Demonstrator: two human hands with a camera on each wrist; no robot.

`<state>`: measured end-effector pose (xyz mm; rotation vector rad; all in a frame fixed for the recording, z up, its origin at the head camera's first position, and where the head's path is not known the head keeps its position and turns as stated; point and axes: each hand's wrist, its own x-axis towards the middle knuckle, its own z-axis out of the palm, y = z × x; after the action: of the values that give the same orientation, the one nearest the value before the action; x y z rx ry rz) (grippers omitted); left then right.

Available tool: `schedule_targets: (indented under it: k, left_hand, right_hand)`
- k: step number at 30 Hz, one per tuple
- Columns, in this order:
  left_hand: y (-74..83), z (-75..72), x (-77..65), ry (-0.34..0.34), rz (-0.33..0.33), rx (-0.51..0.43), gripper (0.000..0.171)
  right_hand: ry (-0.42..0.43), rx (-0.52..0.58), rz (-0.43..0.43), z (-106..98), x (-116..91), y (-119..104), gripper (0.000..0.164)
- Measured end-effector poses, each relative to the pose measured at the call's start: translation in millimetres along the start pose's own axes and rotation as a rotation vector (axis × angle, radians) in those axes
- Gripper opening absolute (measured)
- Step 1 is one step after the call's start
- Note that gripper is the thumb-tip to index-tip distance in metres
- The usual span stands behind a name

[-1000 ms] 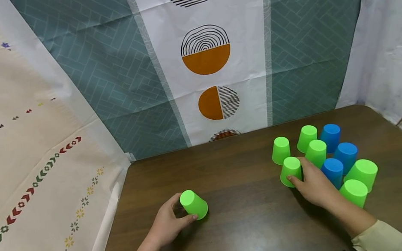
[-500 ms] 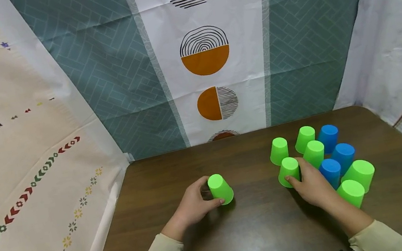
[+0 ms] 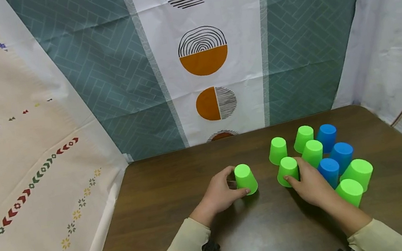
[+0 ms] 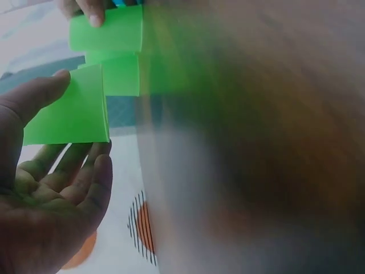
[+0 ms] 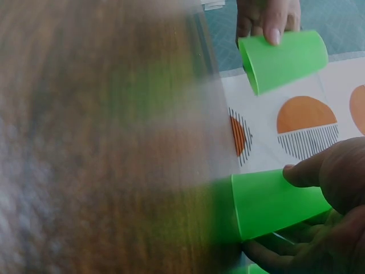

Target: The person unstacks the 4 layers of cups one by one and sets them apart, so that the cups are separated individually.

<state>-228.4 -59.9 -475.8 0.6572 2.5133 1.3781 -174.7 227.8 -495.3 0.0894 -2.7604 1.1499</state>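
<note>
My left hand point(image 3: 221, 194) holds an upside-down green cup point(image 3: 246, 181) between thumb and fingers. In the right wrist view a gap shows between this cup's rim and the table. To its right, my right hand point(image 3: 312, 182) grips a second upside-down green cup point(image 3: 287, 172), which stands with its rim on the table point(image 3: 163, 183). Thumb on the near side and fingers behind, each hand grasps its cup from the outer side. The left wrist view shows the left hand's cup point(image 4: 74, 111) with the fingers spread beneath it.
Behind the right hand's cup stands another green cup point(image 3: 277, 151). More upturned cups crowd the right side: green ones point(image 3: 312, 153), three blue ones point(image 3: 342, 156), and two green ones point(image 3: 349, 192) beside the right forearm. A patterned cloth point(image 3: 212, 67) hangs behind the table.
My left hand has carried its green cup rightward and slightly back, close to the right hand's cup, and the cup has tilted more upright. The right hand keeps its grip in place.
</note>
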Motion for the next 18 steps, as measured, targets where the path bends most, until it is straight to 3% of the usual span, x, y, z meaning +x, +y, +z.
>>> schedule_targets:
  k: [6, 10, 13, 18]
  left_hand:
    - [11.4, 18.1, 21.2, -0.035, 0.013, 0.023, 0.053]
    - [16.0, 29.9, 33.1, -0.039, 0.026, 0.099, 0.053]
    - [19.0, 37.8, 39.5, -0.042, 0.035, 0.163, 0.053]
    - [20.1, 49.7, 45.8, -0.063, 0.039, 0.187, 0.052]
  right_hand:
    - [0.003, -0.007, 0.004, 0.0, 0.3, 0.3, 0.058]
    - [0.008, -0.007, 0.000, 0.7, 0.2, 1.2, 0.057]
    - [0.009, -0.004, -0.006, 1.0, 0.2, 1.8, 0.057]
    - [0.004, 0.001, -0.003, 0.7, 0.9, 2.1, 0.057]
